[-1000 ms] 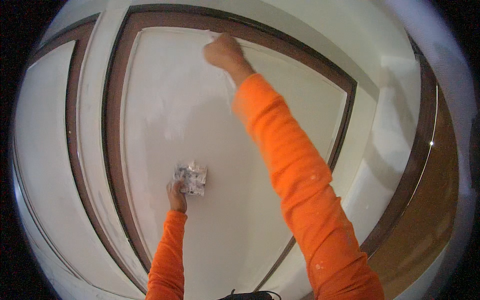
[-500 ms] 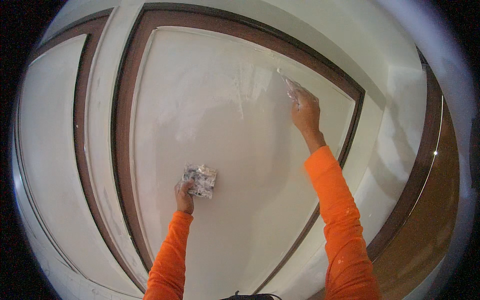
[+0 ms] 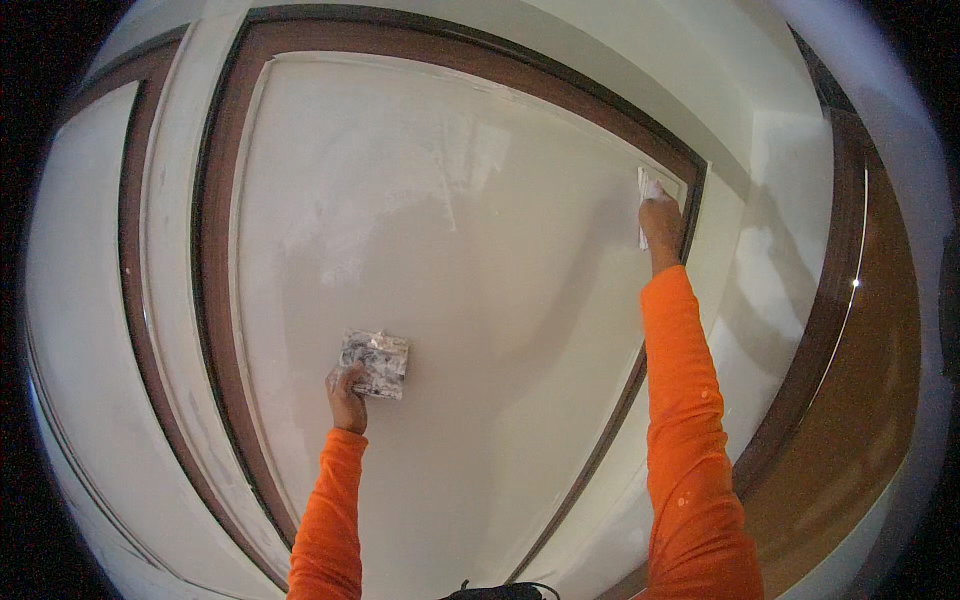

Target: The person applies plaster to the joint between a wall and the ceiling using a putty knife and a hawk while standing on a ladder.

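Note:
My left hand (image 3: 347, 398) grips a square, putty-smeared plate (image 3: 376, 364), its thumb lying across the near face. Pale paste clings along the plate's upper edge. At the right side of the white wall panel (image 3: 450, 300), my right hand (image 3: 660, 215) is closed on a putty knife (image 3: 643, 210) with a whitish blade, seen nearly edge-on. The blade is at the panel surface, close to the right-hand trim. Uneven, lighter patches of putty (image 3: 455, 175) show on the panel's upper part. Orange sleeves cover both my forearms.
Brown trim (image 3: 225, 150) with a dark outer edge frames the panel. A second framed panel (image 3: 80, 250) is at the left beyond a whitish strip. To the right stand a pale wall (image 3: 780, 220) and a brown door-like surface (image 3: 850, 440). A dark object (image 3: 500, 592) shows at the bottom edge.
My right hand has swept the putty knife right and slightly down across the panel, and the knife now stands more upright. The left hand still holds the plate at about the same height.

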The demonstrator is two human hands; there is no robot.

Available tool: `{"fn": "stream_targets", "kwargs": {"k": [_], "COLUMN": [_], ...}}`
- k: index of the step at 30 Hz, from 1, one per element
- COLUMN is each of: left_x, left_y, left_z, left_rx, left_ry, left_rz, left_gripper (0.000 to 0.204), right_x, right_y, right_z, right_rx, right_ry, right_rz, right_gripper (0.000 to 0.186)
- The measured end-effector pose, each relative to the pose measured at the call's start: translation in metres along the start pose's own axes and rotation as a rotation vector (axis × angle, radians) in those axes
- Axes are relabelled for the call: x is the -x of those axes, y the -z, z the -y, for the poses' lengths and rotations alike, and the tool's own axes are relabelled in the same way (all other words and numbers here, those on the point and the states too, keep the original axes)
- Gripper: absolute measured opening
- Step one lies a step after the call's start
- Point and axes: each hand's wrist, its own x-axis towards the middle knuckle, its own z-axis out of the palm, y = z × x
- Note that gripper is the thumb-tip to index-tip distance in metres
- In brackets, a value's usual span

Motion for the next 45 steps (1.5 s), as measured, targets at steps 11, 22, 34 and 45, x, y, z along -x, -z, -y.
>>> {"fn": "stream_targets", "kwargs": {"k": [11, 22, 34, 45], "left_x": [0.008, 0.006, 0.0, 0.034], "left_y": [-0.012, -0.007, 0.006, -0.024], "left_z": [-0.02, 0.005, -0.011, -0.015], "left_rx": [0.219, 0.166, 0.175, 0.3], "left_ry": [0.148, 0.132, 0.085, 0.103], "left_rz": [0.158, 0.074, 0.183, 0.014], "left_gripper": [0.025, 0.029, 0.013, 0.018], "right_x": [0.009, 0.131, 0.182, 0.082], "right_y": [-0.01, -0.013, 0.029, 0.069], "right_z": [0.076, 0.272, 0.198, -0.082], "right_rx": [0.023, -0.038, -0.859, -0.625], "right_ry": [0.202, 0.501, 0.374, -0.007], "right_rz": [0.133, 0.275, 0.477, 0.079], "right_gripper": [0.036, 0.027, 0.03, 0.036]}}
